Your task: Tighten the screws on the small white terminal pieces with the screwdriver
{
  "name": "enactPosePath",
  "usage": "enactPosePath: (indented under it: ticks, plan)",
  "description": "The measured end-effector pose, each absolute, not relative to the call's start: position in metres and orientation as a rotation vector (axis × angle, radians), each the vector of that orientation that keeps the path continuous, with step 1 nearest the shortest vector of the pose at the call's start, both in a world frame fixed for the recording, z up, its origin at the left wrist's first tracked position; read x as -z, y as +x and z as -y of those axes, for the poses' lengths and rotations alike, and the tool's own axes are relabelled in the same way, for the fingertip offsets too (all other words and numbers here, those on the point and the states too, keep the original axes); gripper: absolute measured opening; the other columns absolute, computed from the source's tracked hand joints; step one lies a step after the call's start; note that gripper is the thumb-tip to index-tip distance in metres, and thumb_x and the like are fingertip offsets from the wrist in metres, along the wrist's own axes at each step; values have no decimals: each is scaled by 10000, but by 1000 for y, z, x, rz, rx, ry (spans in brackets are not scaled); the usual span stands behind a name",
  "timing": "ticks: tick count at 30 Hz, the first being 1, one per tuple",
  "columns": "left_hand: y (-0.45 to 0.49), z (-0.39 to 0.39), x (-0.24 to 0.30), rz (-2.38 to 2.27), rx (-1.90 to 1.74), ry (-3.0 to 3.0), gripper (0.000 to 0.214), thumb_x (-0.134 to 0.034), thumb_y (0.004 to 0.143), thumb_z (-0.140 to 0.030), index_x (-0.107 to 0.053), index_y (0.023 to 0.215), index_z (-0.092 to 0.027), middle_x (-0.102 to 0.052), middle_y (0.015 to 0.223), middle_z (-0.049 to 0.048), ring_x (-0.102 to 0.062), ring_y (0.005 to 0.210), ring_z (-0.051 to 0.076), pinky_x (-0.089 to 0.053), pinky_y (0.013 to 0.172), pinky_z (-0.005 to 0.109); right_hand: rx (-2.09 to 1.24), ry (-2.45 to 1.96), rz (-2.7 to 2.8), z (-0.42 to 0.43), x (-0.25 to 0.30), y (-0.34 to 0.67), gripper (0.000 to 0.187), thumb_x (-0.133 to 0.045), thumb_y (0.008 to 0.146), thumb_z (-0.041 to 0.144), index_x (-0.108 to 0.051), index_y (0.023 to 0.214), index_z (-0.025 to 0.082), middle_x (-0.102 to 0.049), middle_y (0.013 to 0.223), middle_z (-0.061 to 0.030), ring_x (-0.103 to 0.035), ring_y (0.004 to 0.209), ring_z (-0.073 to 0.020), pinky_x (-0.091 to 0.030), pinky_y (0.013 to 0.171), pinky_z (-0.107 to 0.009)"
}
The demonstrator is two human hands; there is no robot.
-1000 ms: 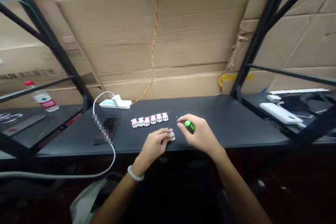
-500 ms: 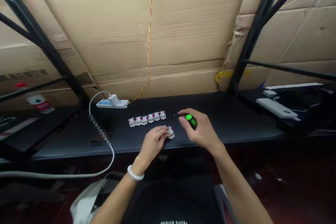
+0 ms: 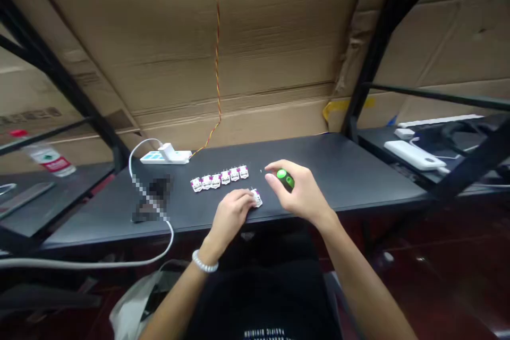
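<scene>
While the left hand (image 3: 231, 215) rests on the black table (image 3: 350, 180), its fingers curl down over a small white and magenta part (image 3: 256, 198), pinning it against the tabletop near the front edge; only the right end of the part shows past the fingertips. A white bead bracelet (image 3: 204, 262) sits on that wrist. Just to the right, the right hand (image 3: 298, 191) is clenched around a tool with a green and black handle (image 3: 285, 179), the thumb and forefinger closed on it; the tip of the tool is too small to make out, though it seems to point toward the held part. Behind the hands, a row of six matching white and magenta parts (image 3: 219, 178) lies side by side, well clear of both hands, which makes seven such parts in all. One white power strip (image 3: 165, 156) with a plugged-in charger lies at the back left, its white cable (image 3: 159, 244) looping off the front edge. One red and yellow twisted wire (image 3: 217, 64) hangs down the cardboard wall (image 3: 279, 53).
</scene>
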State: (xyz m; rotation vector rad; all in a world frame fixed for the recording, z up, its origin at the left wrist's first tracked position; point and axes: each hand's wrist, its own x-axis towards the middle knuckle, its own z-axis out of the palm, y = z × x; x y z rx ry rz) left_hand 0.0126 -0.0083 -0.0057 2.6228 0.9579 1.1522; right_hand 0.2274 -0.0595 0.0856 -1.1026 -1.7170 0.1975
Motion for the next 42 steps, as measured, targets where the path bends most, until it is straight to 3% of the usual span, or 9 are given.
enactPosePath:
  ticks: [12, 15, 19, 22, 25, 31, 42]
  plan:
    - [14, 8, 5, -969, -1150, 2754, 178, -639, 1020, -192, -779, 916, -226, -806, 1064, 62, -748, 998, 239, -597, 946, 413, -212, -1096, 1708, 61, -88, 227, 145, -618, 973, 300, -720, 1047, 229, -798, 1040, -68, -756, 961, -248, -575, 900, -353]
    - [13, 6, 7, -952, -1122, 2755, 177, -630, 1023, -178, -778, 939, -228, -803, 1110, 67, -746, 1065, 254, -584, 1014, 462, -224, -1090, 1715, 62, -89, 228, 155, -607, 978, 287, -712, 1073, 222, -787, 1066, -76, -743, 984, -251, -566, 923, -365]
    - [12, 7, 9, -897, -1096, 2701, 165, -616, 1027, -178, -765, 981, -230, -793, 1185, 72, -723, 1188, 268, -541, 1119, 519, -287, -1029, 1748, 64, -89, 234, 285, -518, 996, 257, -665, 1236, 210, -734, 1131, -96, -699, 981, -245, -565, 941, -405]
    - [15, 10, 6, -888, -1089, 2608, 132, -620, 1016, -173, -743, 1005, -218, -780, 1184, 91, -720, 1180, 262, -565, 1092, 488, -420, -1014, 1765, 64, -87, 238, 388, -438, 1030, 253, -571, 1392, 217, -682, 1104, -86, -665, 902, -205, -581, 906, -398]
    - [19, 14, 0, -897, -1079, 2516, 105, -622, 1002, -174, -716, 978, -215, -760, 1142, 93, -719, 1117, 247, -594, 1025, 437, -473, -1028, 1704, 62, -86, 240, 431, -482, 1051, 302, -517, 1476, 238, -648, 1154, -88, -665, 910, -185, -597, 890, -369]
    - [25, 19, -3, -936, -1077, 2421, 130, -610, 954, -95, -654, 924, -213, -723, 1101, 77, -693, 1083, 243, -575, 994, 408, -389, -901, 1398, 53, -84, 237, 327, -734, 945, 348, -710, 1253, 241, -718, 1132, -64, -719, 984, -208, -626, 904, -352]
    - [38, 24, 3, -1037, -1151, 2414, 182, -552, 898, -41, -546, 869, -220, -675, 1029, 75, -670, 982, 250, -568, 892, 398, -401, -862, 1260, 39, -69, 224, 355, -757, 927, 382, -710, 1244, 228, -767, 1142, -95, -767, 984, -234, -659, 910, -389]
